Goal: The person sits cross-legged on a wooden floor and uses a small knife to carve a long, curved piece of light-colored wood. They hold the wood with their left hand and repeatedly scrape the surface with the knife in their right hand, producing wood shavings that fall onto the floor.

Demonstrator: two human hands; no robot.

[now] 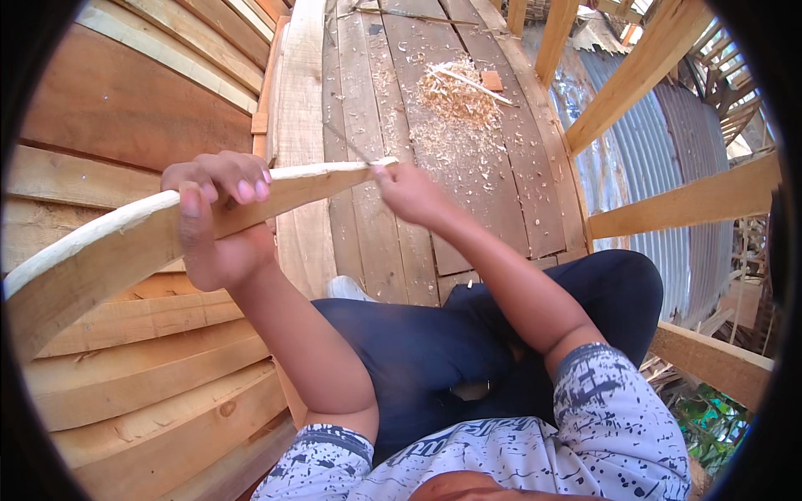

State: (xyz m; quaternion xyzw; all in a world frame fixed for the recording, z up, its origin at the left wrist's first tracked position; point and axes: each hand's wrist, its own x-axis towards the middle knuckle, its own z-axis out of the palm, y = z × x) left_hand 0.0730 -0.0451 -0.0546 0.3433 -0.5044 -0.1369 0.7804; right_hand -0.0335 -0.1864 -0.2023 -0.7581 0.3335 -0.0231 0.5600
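Note:
A long, pale wooden plank (pixel 100 267) slants up from the left edge toward the middle, its upper edge whitish and rough from cutting. My left hand (pixel 221 217) wraps round it, fingers over the far side and thumb on the near face. At the plank's tapering right end, my right hand (pixel 411 194) is closed on a knife; the thin dark blade (pixel 349 142) points up and left past the tip. The handle is hidden in my fist. Whether the edge touches the wood, I cannot tell.
Plank flooring (pixel 368 242) carries a heap of wood shavings (pixel 455 96), a thin stick (pixel 472 83) and a small reddish block (pixel 491 80). Stacked boards (pixel 159 367) line the left. Wooden rails (pixel 685 200) and corrugated metal sheets (pixel 643 142) stand at the right.

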